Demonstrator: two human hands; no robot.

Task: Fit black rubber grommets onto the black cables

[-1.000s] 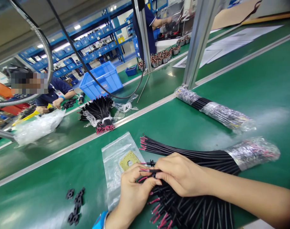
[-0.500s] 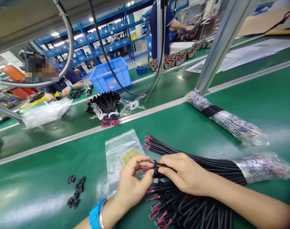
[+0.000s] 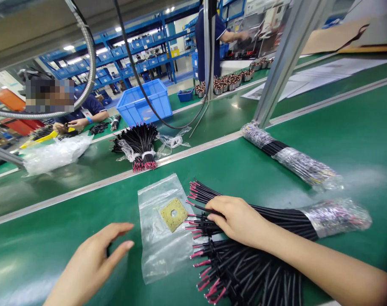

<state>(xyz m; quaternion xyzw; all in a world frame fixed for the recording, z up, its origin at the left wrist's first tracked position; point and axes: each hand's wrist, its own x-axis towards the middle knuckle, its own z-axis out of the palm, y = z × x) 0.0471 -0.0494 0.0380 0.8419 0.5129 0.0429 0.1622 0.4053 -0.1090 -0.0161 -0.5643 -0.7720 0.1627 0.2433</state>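
My right hand (image 3: 236, 219) pinches a black cable (image 3: 198, 207) with a bared red-wire end pointing left. Below it, a pile of black cables (image 3: 263, 272) fans out, their pink-red ends to the left and small black clips on several of them. Behind my right hand lies a bundle of bare-ended black cables (image 3: 285, 216), wrapped in clear plastic at its right end. My left hand (image 3: 96, 259) is at the left over the green table, thumb and fingers apart. A bit of a small black part (image 3: 109, 250) shows between them; the hand hides the rest.
A clear zip bag (image 3: 156, 259) with a yellow square pad (image 3: 174, 214) lies between my hands. A plastic-wrapped cable bundle (image 3: 292, 157) rests farther back, near a metal post (image 3: 279, 68). Beyond the rail are a tied cable bunch (image 3: 137, 142), a blue crate (image 3: 145, 102) and two co-workers.
My left hand has let go of the clipped cable and moved left to the small black parts. The clipped cable now lies on the pile, and my right hand holds another cable without a clip.
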